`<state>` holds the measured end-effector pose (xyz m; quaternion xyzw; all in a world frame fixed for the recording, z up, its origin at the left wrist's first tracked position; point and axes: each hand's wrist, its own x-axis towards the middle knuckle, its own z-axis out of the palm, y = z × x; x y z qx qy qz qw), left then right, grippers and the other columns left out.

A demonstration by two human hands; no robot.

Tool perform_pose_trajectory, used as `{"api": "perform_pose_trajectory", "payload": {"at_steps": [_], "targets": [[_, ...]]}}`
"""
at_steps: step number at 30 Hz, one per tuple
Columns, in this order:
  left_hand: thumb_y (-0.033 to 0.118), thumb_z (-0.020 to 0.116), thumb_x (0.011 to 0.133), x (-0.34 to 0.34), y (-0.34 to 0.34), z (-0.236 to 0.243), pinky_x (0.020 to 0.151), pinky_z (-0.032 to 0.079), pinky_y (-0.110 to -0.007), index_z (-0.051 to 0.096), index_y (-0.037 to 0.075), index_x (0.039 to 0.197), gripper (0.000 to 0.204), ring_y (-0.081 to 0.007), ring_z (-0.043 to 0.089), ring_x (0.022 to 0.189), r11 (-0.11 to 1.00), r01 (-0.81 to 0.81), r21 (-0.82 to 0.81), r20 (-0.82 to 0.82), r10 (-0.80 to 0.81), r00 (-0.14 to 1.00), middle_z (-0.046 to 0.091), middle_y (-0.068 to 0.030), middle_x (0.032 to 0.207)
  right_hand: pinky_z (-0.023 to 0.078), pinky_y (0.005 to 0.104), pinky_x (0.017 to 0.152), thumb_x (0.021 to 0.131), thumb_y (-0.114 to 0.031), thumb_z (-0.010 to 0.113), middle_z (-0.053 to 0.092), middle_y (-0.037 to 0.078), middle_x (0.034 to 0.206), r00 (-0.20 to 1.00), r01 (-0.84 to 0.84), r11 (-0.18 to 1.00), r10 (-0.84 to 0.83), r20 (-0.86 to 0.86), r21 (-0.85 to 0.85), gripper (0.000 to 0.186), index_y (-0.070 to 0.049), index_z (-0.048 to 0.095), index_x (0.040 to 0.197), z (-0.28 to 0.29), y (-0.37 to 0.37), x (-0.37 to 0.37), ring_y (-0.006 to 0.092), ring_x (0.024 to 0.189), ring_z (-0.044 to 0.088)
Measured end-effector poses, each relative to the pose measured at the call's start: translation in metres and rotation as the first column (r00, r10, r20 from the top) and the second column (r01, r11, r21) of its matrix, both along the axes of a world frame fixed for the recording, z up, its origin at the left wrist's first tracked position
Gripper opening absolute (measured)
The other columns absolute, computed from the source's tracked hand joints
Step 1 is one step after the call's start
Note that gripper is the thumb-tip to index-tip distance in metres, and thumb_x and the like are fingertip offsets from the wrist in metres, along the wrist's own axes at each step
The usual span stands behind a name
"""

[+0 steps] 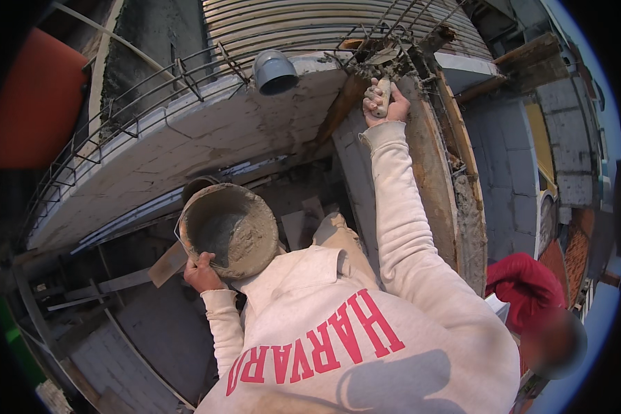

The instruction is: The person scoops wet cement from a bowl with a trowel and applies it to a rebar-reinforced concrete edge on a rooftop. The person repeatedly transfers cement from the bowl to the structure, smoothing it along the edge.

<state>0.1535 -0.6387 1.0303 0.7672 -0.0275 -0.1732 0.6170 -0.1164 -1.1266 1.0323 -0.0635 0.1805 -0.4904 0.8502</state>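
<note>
My left hand (203, 274) grips the rim of a mortar-caked bucket (265, 231), which is tilted so that its inside shows, with grey wet mortar (245, 238) along one side. Far forward and to the right, my right hand (385, 103) is closed round the pale handle of a trowel (383, 95). The trowel's blade lies among mortar and steel bars at the top of a wooden formwork post (431, 159), and I cannot make out its edges clearly.
A long cage of steel rebar (124, 131) runs along the top of a white block wall (207, 127). A grey pipe end (276, 72) sticks up beside it. Corrugated sheeting (310, 27) lies beyond. At the right is another person in a red sleeve (528, 286).
</note>
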Motion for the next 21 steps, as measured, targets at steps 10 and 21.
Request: {"api": "perform_pose_trajectory", "payload": {"at_steps": [10,21], "targets": [[-0.001,0.065,0.079,0.004,0.000,-0.005,0.069,0.046,-0.028,0.069,-0.003,0.077,0.004,-0.0108,0.056,0.069,0.998,-0.065,0.023,-0.008,0.065,0.998,0.068,-0.0019,0.077,0.042,0.0358,0.037,0.097,-0.037,0.063,0.060,0.009,0.066,0.404,-0.109,0.966,-0.173,-0.898,-0.234,0.035,-0.002,0.065,0.097,0.067,0.072,-0.014,0.0175,0.043,0.056],[0.000,0.067,0.081,0.006,0.001,-0.017,0.067,0.047,-0.027,0.070,-0.004,0.079,0.005,-0.0102,0.057,0.068,1.000,-0.012,-0.018,-0.016,0.011,1.000,0.069,-0.0026,0.076,0.054,0.0457,0.085,0.095,-0.039,0.063,0.073,0.025,0.100,-0.366,-0.750,0.607,-0.711,-0.600,-0.262,0.040,-0.003,0.075,0.106,0.153,-0.010,-0.025,0.0445,0.095,0.069]]}}
